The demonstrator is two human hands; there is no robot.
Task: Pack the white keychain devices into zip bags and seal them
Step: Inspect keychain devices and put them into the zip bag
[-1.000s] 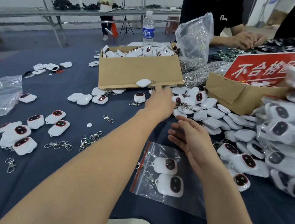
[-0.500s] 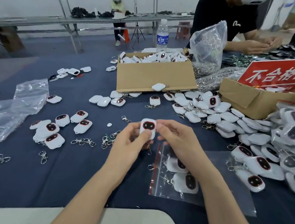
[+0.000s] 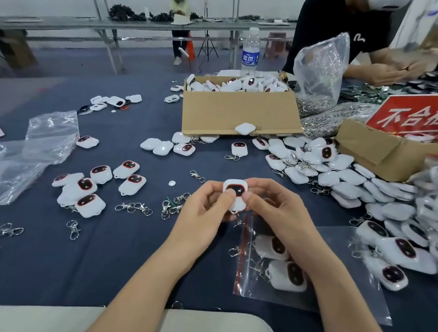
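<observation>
White keychain device [image 3: 235, 193], dark face up, pinched between thumbs and curled fingers of left hand [image 3: 203, 212] and right hand [image 3: 275, 210], above table [image 3: 98, 261], near centre. Just right, nearer: zip bag [image 3: 348, 283] holding two bagged devices [image 3: 271, 247]. Far: cardboard box [image 3: 238, 112].

A packing workshop or small factory floor. A long table [image 3: 114, 262] under dark blue cloth carries heaps of identical white keychain devices [image 3: 344, 176] at two o'clock and loose metal clasps [image 3: 133, 208] at nine. A cardboard box [image 3: 238, 114] at twelve brims with more; a second box [image 3: 368, 144] at two bears a red sign [image 3: 423, 115] in Chinese characters. Another worker [image 3: 331, 16] works at one o'clock; metal-framed benches [image 3: 92, 23] line the far wall at eleven.
</observation>
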